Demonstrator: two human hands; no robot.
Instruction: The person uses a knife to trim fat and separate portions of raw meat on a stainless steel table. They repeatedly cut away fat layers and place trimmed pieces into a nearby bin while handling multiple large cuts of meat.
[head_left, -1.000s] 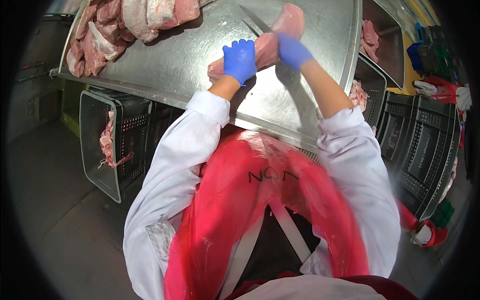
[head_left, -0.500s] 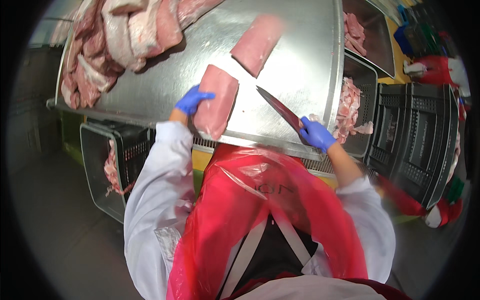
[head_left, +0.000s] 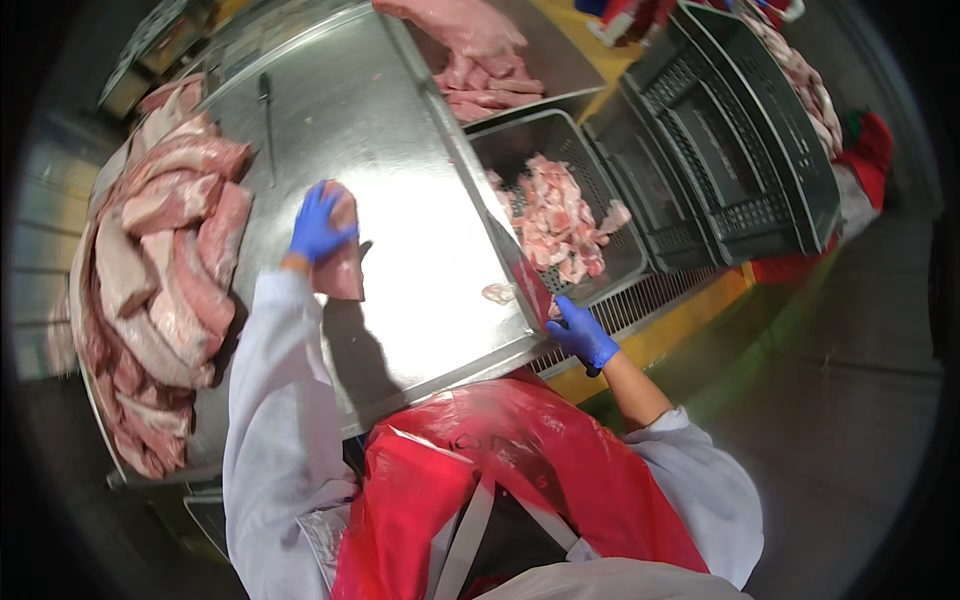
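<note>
My left hand (head_left: 322, 225), in a blue glove, grips a cut piece of pink meat (head_left: 345, 275) on the steel tabletop (head_left: 400, 330), its fingers over the upper part. At the table's right edge my right hand (head_left: 582, 335), also gloved, is closed on a knife (head_left: 532, 285), its blade angled up and left. A small pale scrap (head_left: 498, 293) lies left of the blade. A heap of pink and whitish meat slabs (head_left: 170, 260) covers the table's left side. A thin rod with a dark handle (head_left: 266, 115) lies near its far left.
Right of the table are a crate of trimmings (head_left: 555, 220), a steel tray of meat (head_left: 565, 65) above it and dark perforated crates (head_left: 760, 210). Below them runs a yellow ledge with a metal grate (head_left: 640, 310). Red and white items (head_left: 860, 160) sit at the far right.
The view has turned right. The meat was cut in two; one piece remains under my left hand, the other is off the middle of the tabletop. My knife hand has moved to the right edge.
</note>
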